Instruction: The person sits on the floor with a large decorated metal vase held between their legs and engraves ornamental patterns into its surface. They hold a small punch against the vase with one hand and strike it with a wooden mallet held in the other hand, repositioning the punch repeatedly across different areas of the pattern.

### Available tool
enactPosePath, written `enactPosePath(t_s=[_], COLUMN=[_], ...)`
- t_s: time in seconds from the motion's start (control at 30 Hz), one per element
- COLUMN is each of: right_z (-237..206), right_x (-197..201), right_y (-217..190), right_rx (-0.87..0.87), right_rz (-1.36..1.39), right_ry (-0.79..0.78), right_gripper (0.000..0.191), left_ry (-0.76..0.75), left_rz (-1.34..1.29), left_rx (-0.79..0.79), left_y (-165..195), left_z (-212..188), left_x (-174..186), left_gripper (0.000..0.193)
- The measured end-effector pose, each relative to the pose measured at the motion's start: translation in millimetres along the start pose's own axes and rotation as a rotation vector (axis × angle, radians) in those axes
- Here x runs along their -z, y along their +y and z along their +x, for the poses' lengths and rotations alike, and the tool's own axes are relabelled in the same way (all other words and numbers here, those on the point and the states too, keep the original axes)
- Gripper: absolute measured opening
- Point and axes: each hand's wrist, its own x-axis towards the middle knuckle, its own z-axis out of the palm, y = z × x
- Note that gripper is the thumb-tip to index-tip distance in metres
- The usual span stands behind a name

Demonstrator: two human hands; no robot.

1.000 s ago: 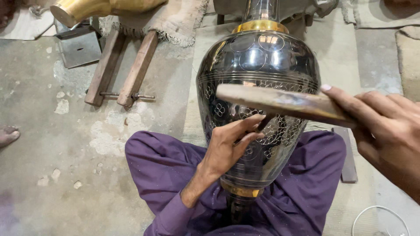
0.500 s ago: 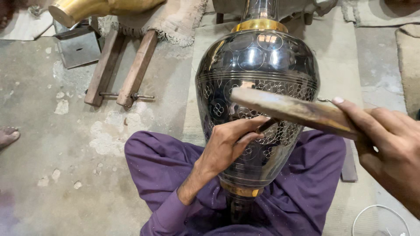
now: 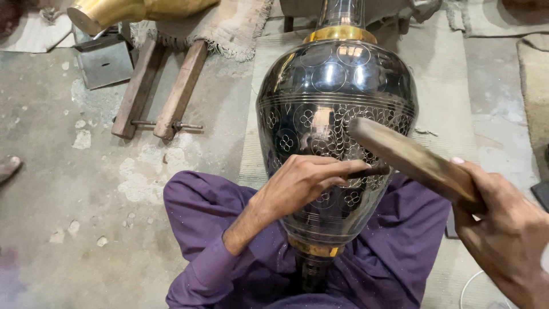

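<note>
A large dark metal vase (image 3: 334,97) with engraved floral patterns and gold bands lies across my lap, its neck pointing away from me. My left hand (image 3: 306,183) rests on the vase's belly and pinches a thin dark chisel (image 3: 372,170) whose tip touches the engraved surface. My right hand (image 3: 506,226) grips a flat wooden mallet (image 3: 409,157) held just above the chisel's end. My purple trousers (image 3: 211,217) show under the vase.
Two wooden blocks joined by a metal bolt (image 3: 163,91) lie on the concrete floor at the left. A brass vessel (image 3: 123,11) and a fringed cloth (image 3: 234,28) sit at the top. A woven mat (image 3: 443,91) lies under the vase.
The mallet in my right hand has swung to the right and down toward the chisel. My left hand has stayed on the vase.
</note>
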Motion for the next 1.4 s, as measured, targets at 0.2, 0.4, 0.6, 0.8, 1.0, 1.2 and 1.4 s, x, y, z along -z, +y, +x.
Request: enactPosePath(t_s=[0.2,0.4,0.6,0.8,1.0,1.2,1.4], right_z=[-29,-59,-78,-78,-49,-30,-20], right_x=[-27,-62,-83,-84,-60,-44,-32], right_y=[8,33,47,36,17,11,15], right_rx=[0.023,-0.009,0.084,-0.383,-0.516,-0.326,-0.338], right_rz=[0.025,0.078,0.37,0.321,0.79,0.681,0.643], right_ry=[0.145,0.104,0.24,0.122,-0.173,0.018,-0.154], right_gripper=[0.034,0.051,0.056,0.046,0.058,0.076,0.067], left_ry=[-0.118,-0.281,-0.249,0.106,0.32,0.222,0.123], left_rz=[0.036,0.119,0.174,0.083,-0.368,-0.304,-0.107], left_rx=[-0.059,0.04,-0.232,-0.199,0.168,0.062,-0.06], left_y=[-6,-5,-7,0,-9,-13,-14], left_z=[9,18,20,-2,-17,-18,-4], left_x=[6,1,9,16,10,-2,-1], left_gripper=[0.052,0.048,0.055,0.043,0.054,0.049,0.048])
